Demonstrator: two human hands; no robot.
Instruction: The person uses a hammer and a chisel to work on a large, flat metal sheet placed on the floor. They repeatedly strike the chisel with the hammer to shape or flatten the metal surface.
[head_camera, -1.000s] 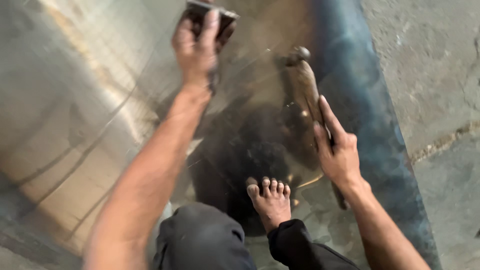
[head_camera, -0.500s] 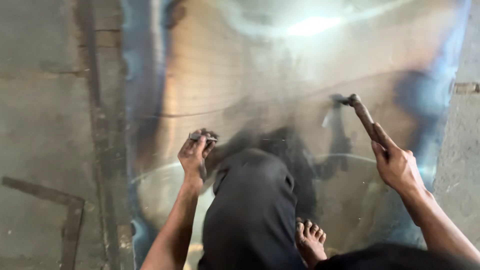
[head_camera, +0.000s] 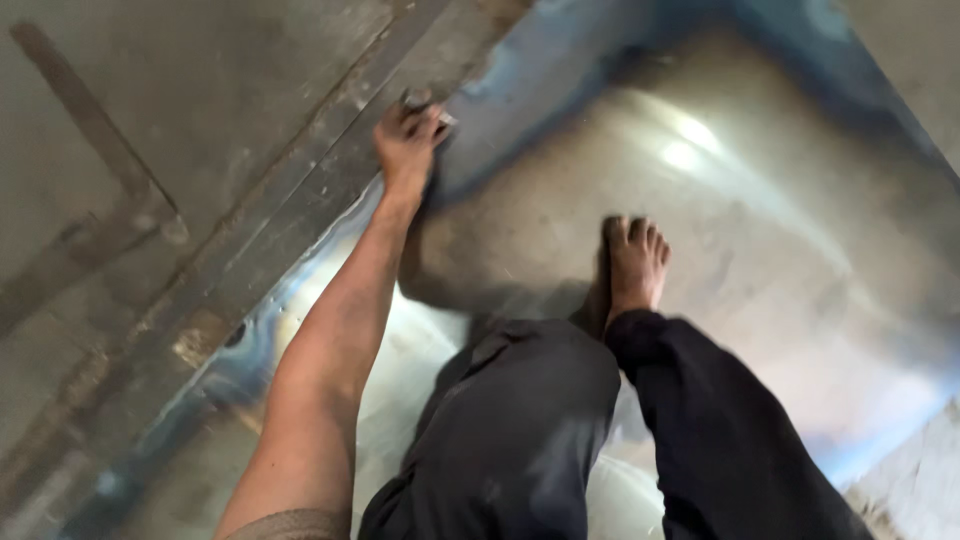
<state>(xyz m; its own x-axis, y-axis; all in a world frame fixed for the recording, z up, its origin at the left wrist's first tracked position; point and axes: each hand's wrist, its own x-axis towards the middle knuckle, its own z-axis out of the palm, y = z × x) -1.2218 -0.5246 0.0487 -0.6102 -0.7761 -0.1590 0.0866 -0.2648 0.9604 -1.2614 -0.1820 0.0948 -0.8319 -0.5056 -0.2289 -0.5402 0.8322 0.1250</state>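
Left hand (head_camera: 408, 140) grips a small dark pad (head_camera: 428, 104), fingers curled over it, pressing it at the blue-tinted edge of the shiny metal sheet (head_camera: 780, 250). Right hand out of view. Bare foot (head_camera: 635, 265) rests on sheet, well apart from pad.

There are no packages, labels, signs or screens anywhere around the shiny metal sheet (head_camera: 760, 300); nothing of that kind lies on it, beside it or on the concrete beyond its edge.
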